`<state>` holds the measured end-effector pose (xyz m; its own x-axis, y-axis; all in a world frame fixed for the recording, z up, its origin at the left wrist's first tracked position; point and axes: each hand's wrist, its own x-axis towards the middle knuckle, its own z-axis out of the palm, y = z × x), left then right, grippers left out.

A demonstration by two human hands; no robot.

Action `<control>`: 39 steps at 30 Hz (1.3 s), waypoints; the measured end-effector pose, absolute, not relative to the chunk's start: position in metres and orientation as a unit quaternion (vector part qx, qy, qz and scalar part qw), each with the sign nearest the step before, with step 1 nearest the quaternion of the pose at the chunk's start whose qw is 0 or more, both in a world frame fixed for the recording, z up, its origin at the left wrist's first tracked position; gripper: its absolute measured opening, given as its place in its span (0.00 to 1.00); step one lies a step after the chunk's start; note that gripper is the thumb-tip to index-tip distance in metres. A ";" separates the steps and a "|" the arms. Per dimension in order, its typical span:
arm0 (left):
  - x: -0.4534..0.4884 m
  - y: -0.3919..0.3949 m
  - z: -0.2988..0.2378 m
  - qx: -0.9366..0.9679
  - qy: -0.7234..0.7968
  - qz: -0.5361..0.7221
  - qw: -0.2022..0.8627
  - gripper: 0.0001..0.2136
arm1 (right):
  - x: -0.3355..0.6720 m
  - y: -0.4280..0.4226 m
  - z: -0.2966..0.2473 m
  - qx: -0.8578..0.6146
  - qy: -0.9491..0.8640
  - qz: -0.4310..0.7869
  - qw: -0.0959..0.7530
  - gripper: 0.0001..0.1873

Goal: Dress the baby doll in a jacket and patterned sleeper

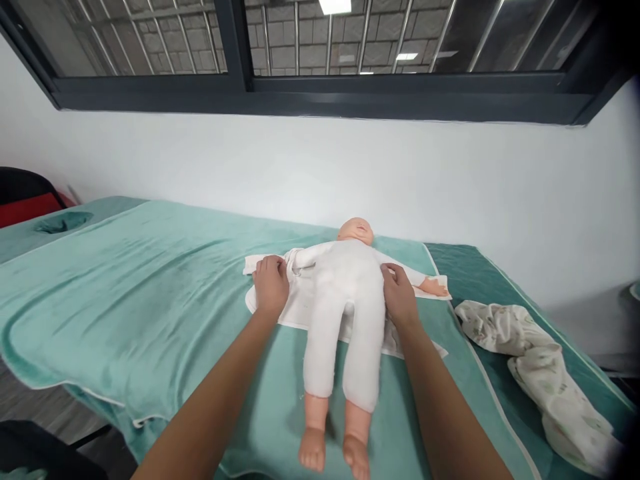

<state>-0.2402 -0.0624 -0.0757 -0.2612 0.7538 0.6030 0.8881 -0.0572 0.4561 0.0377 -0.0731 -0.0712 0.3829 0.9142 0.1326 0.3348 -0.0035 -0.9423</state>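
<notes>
A baby doll (pixel 350 280) with a white cloth body lies on its back, head toward the wall and bare feet toward me. Beneath it a white baby shirt (pixel 299 303) is spread open, its sleeves out to both sides. My left hand (pixel 271 285) is closed over the left sleeve, by the end of the doll's arm; the doll's hand there is hidden. Against the doll's right-hand side in view, my right hand (pixel 399 293) has curled fingers, and what they pinch is hidden. The doll's other hand (pixel 434 287) lies on the right sleeve's end.
A green blanket (pixel 150 287) covers the bed, with a darker green cover (pixel 455 257) at the right. A crumpled patterned white cloth (pixel 545 373) lies there. The white wall (pixel 310 167) and dark window frame (pixel 320 100) rise behind the bed.
</notes>
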 end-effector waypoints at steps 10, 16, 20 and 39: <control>-0.237 -0.040 -0.050 -0.544 -0.758 -0.336 -0.123 0.12 | 0.032 -0.068 -0.072 -0.435 -0.327 0.558 0.627 0.30; -0.222 -0.030 -0.038 -0.569 -0.710 -0.381 -0.163 0.09 | 0.028 -0.065 -0.077 -0.411 -0.350 0.543 0.643 0.30; -0.206 -0.023 -0.024 -0.582 -0.660 -0.434 -0.193 0.09 | 0.023 -0.068 -0.074 -0.388 -0.368 0.558 0.635 0.32; -0.169 -0.102 0.037 -0.685 -0.535 -0.350 -0.350 0.07 | 0.011 -0.073 -0.081 -0.339 -0.424 0.613 0.574 0.36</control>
